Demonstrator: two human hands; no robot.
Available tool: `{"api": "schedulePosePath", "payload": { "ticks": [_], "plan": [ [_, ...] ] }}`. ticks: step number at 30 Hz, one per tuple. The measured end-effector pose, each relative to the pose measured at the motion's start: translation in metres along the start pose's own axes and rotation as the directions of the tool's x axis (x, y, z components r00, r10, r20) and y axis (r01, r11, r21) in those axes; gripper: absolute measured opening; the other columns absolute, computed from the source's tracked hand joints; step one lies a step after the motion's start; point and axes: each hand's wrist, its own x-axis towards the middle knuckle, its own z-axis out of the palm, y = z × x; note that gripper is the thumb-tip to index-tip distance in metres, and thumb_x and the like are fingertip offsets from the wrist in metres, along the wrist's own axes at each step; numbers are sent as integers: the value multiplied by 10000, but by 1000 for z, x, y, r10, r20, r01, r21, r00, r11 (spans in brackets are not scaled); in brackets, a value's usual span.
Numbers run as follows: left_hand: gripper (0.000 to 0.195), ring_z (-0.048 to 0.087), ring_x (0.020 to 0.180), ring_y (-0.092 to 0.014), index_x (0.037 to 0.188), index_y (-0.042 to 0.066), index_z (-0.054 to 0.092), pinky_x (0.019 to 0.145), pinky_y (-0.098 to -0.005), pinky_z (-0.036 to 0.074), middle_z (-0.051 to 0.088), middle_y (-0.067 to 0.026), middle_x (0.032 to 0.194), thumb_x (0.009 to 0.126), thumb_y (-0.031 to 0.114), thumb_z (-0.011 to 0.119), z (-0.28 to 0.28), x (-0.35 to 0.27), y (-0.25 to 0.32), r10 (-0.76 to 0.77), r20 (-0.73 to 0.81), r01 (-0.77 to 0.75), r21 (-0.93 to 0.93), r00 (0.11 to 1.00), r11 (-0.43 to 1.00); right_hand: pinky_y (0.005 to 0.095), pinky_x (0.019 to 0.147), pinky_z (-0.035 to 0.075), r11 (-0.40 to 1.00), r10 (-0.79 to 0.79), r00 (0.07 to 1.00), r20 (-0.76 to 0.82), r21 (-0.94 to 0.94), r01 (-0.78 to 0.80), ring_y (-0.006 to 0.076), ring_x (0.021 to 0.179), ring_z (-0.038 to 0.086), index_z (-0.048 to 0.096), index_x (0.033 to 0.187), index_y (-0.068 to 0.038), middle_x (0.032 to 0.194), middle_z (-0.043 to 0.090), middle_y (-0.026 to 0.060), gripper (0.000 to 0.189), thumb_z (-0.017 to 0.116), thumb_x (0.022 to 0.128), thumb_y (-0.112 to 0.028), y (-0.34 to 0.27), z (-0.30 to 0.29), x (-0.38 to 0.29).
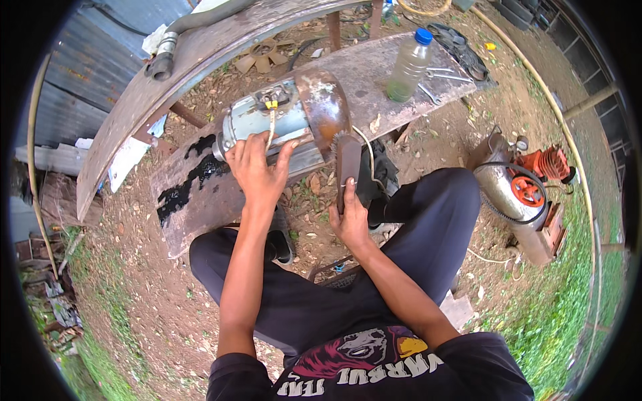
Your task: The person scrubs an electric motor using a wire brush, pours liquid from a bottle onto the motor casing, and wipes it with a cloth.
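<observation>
An electric motor (251, 120) with a pale blue-grey body lies on its side on a low wooden bench (198, 210). Brown rust covers much of its rounded end cover (326, 103). My left hand (260, 168) holds the near side of the body, its thumb spread from the fingers. In my right hand (351, 220) is a wire brush (346, 163) with a brown back, held upright. The brush's bristles are at the near edge of the rusty cover; whether they touch is unclear. A yellow-taped cord (272, 123) comes from the motor's terminal opening.
Glossy black stains (205, 173) mark the bench's left part. Toward its far right are a blue-capped plastic bottle (409, 67) and several wrenches (446, 76). An air compressor (511, 190) stands on the ground at right. Beyond the bench is a higher table (125, 115) carrying a hose (210, 17).
</observation>
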Motion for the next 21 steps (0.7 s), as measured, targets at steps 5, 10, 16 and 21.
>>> {"api": "schedulePosePath", "payload": {
  "ticks": [5,10,16,21],
  "plan": [
    [370,575,806,-257,994,55,665,787,-388,383,664,-54,860,764,262,870,-4,-1,1,-7,16,7,-28,1000,1000,541,609,549,973,-227,964,-135,2,230,508,759,644,212,1593,-143,1090,616,321,930,727,823,-62,-16,12,69],
    [371,584,820,-249,987,63,672,792,-386,386,674,-39,885,763,286,866,-4,-2,-1,-30,16,31,-56,999,998,548,593,544,974,-203,964,-173,-138,180,514,755,643,229,1584,-158,1106,608,326,906,725,830,-86,4,29,39],
    [374,589,826,-252,984,56,673,796,-392,390,673,-45,878,766,293,863,0,-1,0,-38,23,39,-63,999,997,536,607,551,980,-125,983,-136,-173,100,501,758,647,265,1578,-105,1063,615,321,881,723,826,-96,5,17,26],
    [349,595,811,-256,966,59,680,795,-390,401,684,-56,867,761,263,875,-6,3,0,-53,6,53,-67,999,996,525,632,561,995,-87,985,-148,-68,77,496,800,663,271,1578,-82,1111,620,326,872,723,833,-95,-35,5,90]
  ]
}}
